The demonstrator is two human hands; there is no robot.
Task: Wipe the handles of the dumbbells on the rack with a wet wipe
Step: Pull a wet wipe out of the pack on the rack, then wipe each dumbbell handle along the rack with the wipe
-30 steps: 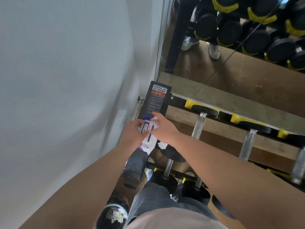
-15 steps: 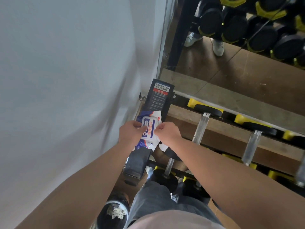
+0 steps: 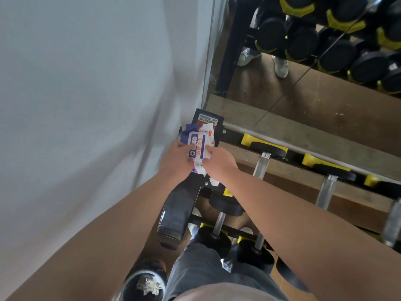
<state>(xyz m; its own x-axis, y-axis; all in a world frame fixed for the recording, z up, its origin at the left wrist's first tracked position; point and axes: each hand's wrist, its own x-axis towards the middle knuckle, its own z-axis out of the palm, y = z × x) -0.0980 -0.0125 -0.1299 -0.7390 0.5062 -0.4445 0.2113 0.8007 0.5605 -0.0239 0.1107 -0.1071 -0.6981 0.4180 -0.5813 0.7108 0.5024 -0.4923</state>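
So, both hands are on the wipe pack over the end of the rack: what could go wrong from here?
1. The left hand and right hand hold the wipe pack over the rack's end post, close to the wall; a slip could drop it beside the wall or onto the lower dumbbells.
2. The right hand's fingers sit at the pack's label flap; a hard pull might bring out several wipes or tear the flap.

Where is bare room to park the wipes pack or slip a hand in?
Bare: wooden strip between mirror and rack rail; hand room between top row's first handle and second handle. Crowded: by the wall, where left hand and right hand hold the pack over the post.
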